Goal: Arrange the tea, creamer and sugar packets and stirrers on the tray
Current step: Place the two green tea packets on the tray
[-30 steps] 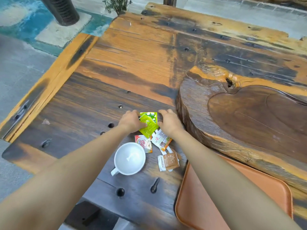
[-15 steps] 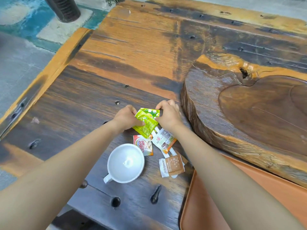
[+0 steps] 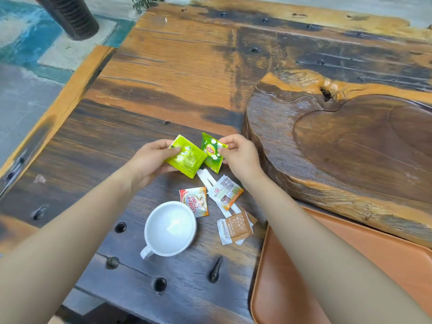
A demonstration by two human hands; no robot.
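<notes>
My left hand (image 3: 149,160) grips a light green tea packet (image 3: 188,157) above the dark wooden table. My right hand (image 3: 240,153) pinches a darker green tea packet (image 3: 211,152) by its top corner, just right of the first one. Below them on the table lie a creamer packet (image 3: 195,202) with red lettering, a white and orange creamer packet (image 3: 225,191), a brown sugar packet (image 3: 236,228) and white paper-wrapped stirrers (image 3: 207,178) partly under the packets. The orange tray (image 3: 292,288) sits at the lower right, partly covered by my right forearm.
An empty white cup (image 3: 170,228) stands just left of the packets. A thick carved wooden slab (image 3: 339,146) rises to the right of my hands, beyond the tray. The table's left edge (image 3: 58,118) drops to a tiled floor with a dark post (image 3: 70,15).
Both hands lifted the two green tea packets off the pile and pulled them apart, one in each hand. The camera view shifted slightly.
</notes>
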